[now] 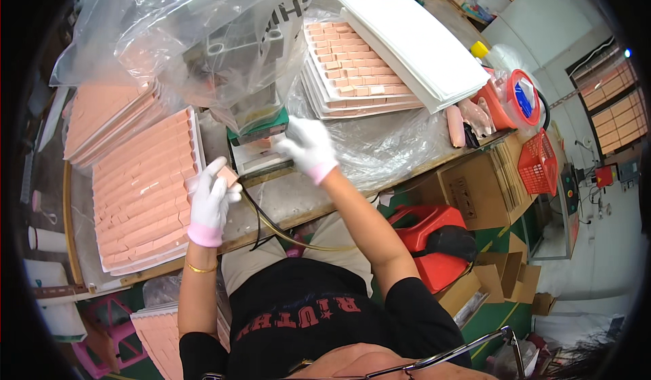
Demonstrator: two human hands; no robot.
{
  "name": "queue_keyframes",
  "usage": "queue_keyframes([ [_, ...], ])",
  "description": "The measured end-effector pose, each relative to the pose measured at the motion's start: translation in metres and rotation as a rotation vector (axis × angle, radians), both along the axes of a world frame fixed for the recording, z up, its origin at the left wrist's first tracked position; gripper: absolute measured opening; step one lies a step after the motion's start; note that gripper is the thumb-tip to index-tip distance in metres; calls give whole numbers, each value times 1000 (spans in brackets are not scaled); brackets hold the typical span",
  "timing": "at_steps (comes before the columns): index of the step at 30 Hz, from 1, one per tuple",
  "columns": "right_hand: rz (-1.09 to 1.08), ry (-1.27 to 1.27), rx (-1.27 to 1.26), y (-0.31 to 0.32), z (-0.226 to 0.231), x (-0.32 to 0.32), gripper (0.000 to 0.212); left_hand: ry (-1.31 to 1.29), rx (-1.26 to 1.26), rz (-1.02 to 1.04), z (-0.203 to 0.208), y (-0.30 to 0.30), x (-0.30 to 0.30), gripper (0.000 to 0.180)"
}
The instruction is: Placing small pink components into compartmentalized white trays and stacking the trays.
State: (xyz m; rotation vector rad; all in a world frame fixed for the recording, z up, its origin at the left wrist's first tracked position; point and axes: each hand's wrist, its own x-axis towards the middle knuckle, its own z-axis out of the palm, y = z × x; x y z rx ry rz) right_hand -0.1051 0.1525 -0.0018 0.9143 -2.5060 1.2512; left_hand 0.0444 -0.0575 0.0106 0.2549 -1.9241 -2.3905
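My left hand [209, 207], in a white glove with a pink cuff, is closed around a small peach-coloured block [228, 175]. It is just right of a white tray filled with rows of similar peach blocks [142, 193]. My right hand [310, 149], gloved the same way, reaches to the front of a small bench machine with a green plate [261, 130]. Its fingertips are at the opening under that plate. They are smeared by motion, so whether they hold anything does not show. A clear plastic bag [203, 47] drapes over the machine's upper part and partly hides it.
Stacked trays of peach blocks [356, 61] stand at the back, with white sheets [417, 47] leaning across them. Another stack [105, 119] is at the far left. A black hose [254, 207] hangs at the bench edge. Right of my legs are a red jerrycan [434, 227] and cardboard boxes [475, 190].
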Motion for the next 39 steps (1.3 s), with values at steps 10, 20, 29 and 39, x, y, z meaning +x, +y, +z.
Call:
queue_keyframes([
  [10,-384,568,558,121,26,-86,30,-76,736,-47,-24,39,-5,31],
  [20,174,-154,-50,38,50,31,31,-73,950,29,-58,55,-31,26],
  [29,340,288,328,17,38,46,21,-111,770,-85,-60,54,-21,31],
  [39,166,-137,-255,14,-11,33,25,-105,223,-33,-30,63,-44,43],
])
